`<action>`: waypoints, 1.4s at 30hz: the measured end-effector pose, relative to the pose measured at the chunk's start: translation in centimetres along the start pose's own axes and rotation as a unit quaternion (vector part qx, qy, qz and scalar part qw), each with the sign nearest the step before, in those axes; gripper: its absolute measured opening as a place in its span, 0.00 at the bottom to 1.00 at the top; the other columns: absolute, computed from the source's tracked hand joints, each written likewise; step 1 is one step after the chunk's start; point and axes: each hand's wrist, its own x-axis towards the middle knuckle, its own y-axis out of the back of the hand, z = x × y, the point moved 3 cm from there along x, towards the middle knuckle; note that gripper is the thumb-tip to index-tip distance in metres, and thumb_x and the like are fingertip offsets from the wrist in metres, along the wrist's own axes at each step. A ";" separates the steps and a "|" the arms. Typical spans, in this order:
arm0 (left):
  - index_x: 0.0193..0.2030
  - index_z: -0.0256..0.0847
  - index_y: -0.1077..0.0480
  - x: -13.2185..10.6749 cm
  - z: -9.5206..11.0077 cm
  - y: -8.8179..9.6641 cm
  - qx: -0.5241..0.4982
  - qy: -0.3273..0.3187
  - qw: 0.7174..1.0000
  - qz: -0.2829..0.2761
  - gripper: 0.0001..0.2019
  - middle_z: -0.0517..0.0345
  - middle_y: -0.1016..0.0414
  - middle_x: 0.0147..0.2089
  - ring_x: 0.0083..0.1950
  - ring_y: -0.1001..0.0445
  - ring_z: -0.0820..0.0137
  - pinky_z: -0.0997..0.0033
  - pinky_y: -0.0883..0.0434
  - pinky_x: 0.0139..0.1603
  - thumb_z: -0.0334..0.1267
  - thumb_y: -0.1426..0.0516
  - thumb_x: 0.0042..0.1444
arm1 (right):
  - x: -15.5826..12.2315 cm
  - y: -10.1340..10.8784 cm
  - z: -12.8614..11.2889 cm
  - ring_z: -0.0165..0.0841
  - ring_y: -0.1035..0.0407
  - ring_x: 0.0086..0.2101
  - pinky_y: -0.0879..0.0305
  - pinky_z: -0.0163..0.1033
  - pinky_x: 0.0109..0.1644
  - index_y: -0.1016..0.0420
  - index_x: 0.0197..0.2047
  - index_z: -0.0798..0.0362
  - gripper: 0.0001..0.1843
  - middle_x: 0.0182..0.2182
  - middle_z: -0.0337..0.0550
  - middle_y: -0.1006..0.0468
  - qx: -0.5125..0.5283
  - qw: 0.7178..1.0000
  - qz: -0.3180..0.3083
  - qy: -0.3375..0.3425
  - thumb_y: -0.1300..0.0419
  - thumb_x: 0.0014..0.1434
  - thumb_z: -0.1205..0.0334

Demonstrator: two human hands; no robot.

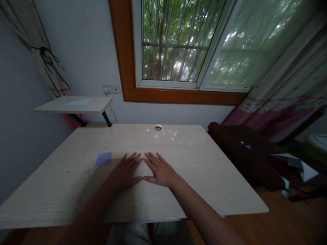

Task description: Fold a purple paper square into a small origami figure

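Behind everything is a big window [176,41] with green trees outside, and a pale wall around it. Under the window stands a wide, light wooden desk [204,177]. To its right sits a dark wooden piece of furniture [242,153], and up on the left a small shelf [74,103] sticks out from the wall. Both arms reach onto the desk from below. The left hand [125,173] and the right hand [159,172] lie flat, palms down, side by side in the middle. Their fingers [131,159] are stretched out and a little apart, pinching nothing. The two thumbs meet at the tips, and the two pointing fingers seem to meet too, so a small triangle of desk shows between the hands. A little purple paper [103,159] lies flat just beside the left hand, on its left, not touching it. It looks smooth and unfolded, so nothing seems to be started with it yet. A small round hole [158,128] sits at the far edge of the desk.
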 end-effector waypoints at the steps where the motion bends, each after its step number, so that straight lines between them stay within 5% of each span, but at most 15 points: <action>1: 0.73 0.44 0.52 0.0 0.0 0.0 0.001 0.000 1.000 0.001 0.38 0.51 0.52 0.75 0.76 0.59 0.58 0.48 0.65 0.73 0.64 0.56 0.62 | 0.0 0.0 0.0 0.45 0.58 0.70 0.65 0.58 0.72 0.51 0.72 0.52 0.45 0.71 0.53 0.52 0.000 1.000 0.000 0.000 0.48 0.61 0.34; 19: 0.73 0.45 0.54 -0.1 -0.1 0.3 -0.012 -0.003 1.000 0.007 0.38 0.49 0.54 0.75 0.76 0.58 0.57 0.46 0.61 0.73 0.61 0.52 0.61 | 0.0 0.5 -0.1 0.45 0.55 0.69 0.62 0.58 0.71 0.49 0.72 0.51 0.45 0.69 0.53 0.47 0.032 0.999 0.010 -0.004 0.43 0.59 0.38; 25: 0.72 0.47 0.50 -0.3 -0.3 0.5 -0.036 0.004 0.999 0.017 0.33 0.53 0.49 0.74 0.75 0.53 0.59 0.47 0.55 0.73 0.56 0.51 0.64 | -0.1 1.8 0.1 0.42 0.40 0.62 0.51 0.55 0.69 0.42 0.69 0.47 0.35 0.64 0.49 0.36 0.111 0.990 0.081 -0.024 0.42 0.62 0.48; 33: 0.55 0.44 0.29 -1.1 -2.3 1.4 -0.090 0.092 0.976 0.175 0.16 0.54 0.25 0.57 0.65 0.34 0.64 0.54 0.40 0.70 0.40 0.52 0.66 | -0.7 3.1 3.0 0.37 0.28 0.45 0.32 0.44 0.52 0.21 0.47 0.49 0.13 0.42 0.46 0.21 0.253 0.910 0.295 -0.146 0.46 0.66 0.58; 38: 0.49 0.42 0.28 -2.9 -5.7 2.6 -0.057 0.240 0.936 0.251 0.14 0.51 0.23 0.51 0.59 0.30 0.60 0.51 0.36 0.64 0.39 0.53 0.65 | -1.5 2.7 5.1 0.36 0.28 0.38 0.31 0.41 0.44 0.21 0.42 0.52 0.13 0.37 0.45 0.22 0.307 0.840 0.377 -0.242 0.46 0.64 0.58; 42: 0.57 0.39 0.35 -5.0 -8.0 2.6 -0.005 0.347 0.899 0.266 0.18 0.45 0.30 0.58 0.63 0.36 0.55 0.48 0.43 0.67 0.42 0.51 0.63 | -1.7 2.4 5.7 0.33 0.29 0.33 0.32 0.39 0.38 0.21 0.43 0.53 0.16 0.37 0.46 0.22 0.347 0.809 0.388 -0.273 0.46 0.63 0.55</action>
